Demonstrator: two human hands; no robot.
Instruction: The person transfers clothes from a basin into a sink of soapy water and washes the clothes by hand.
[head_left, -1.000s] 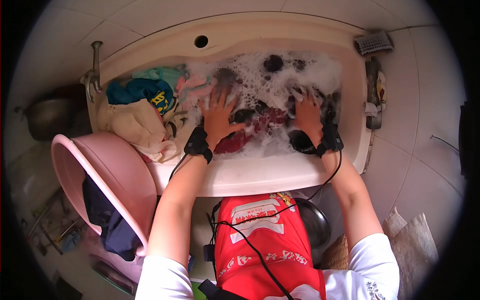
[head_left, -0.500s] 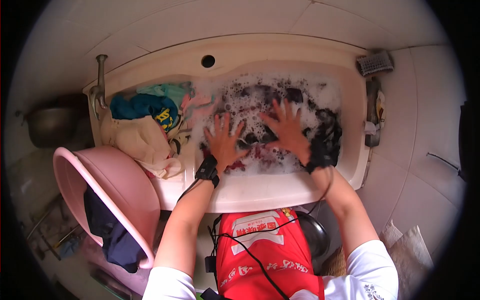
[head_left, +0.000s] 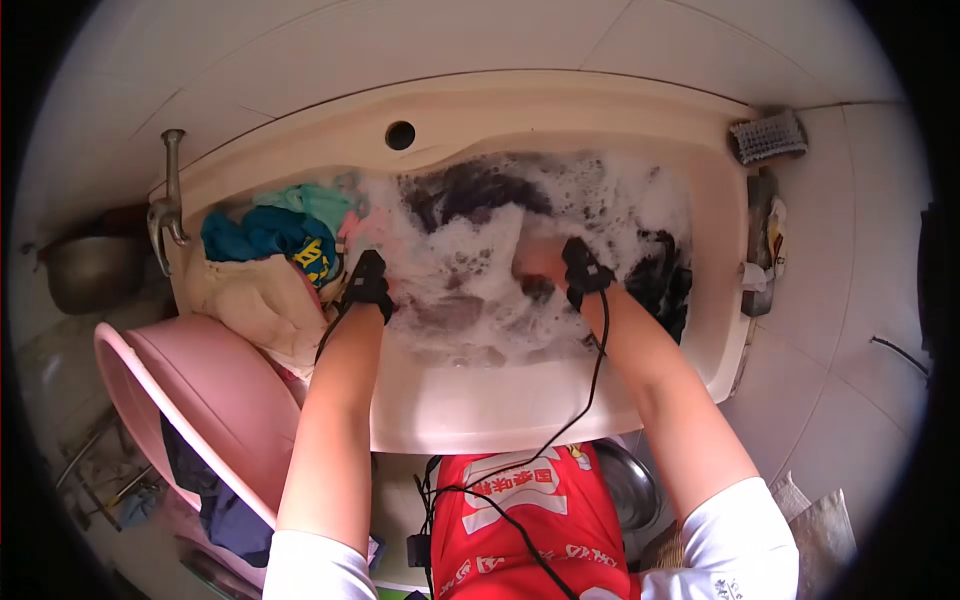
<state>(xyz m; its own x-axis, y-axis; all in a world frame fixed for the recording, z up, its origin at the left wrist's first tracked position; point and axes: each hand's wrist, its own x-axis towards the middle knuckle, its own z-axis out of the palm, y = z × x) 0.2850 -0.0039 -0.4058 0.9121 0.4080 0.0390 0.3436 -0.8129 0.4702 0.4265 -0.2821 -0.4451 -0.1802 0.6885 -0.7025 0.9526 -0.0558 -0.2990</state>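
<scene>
My left hand [head_left: 394, 276] is sunk in the suds of the white laundry sink [head_left: 470, 405], and foam hides its fingers. Farther right, my right hand [head_left: 541, 257] is also under the foam, only its back showing by the wrist. Dark wet clothing [head_left: 485, 190] floats beyond both hands, and a black garment [head_left: 655, 285] lies at the basin's right side. I cannot make out whether either hand grips cloth. Left of my left hand sit a teal garment with yellow lettering [head_left: 270, 235] and a cream garment [head_left: 255, 300].
A pink tub [head_left: 215, 390] with dark clothes leans at the sink's left front. The faucet [head_left: 168, 215] stands at the left edge. A scrub brush [head_left: 768, 137] rests at the back right corner. A metal bowl [head_left: 625, 485] is below the front edge.
Both hands, earlier spread above the suds, have plunged into the water. The left moved left; the right moved slightly left. Dark cloth has shifted toward the back, and the foam has been stirred.
</scene>
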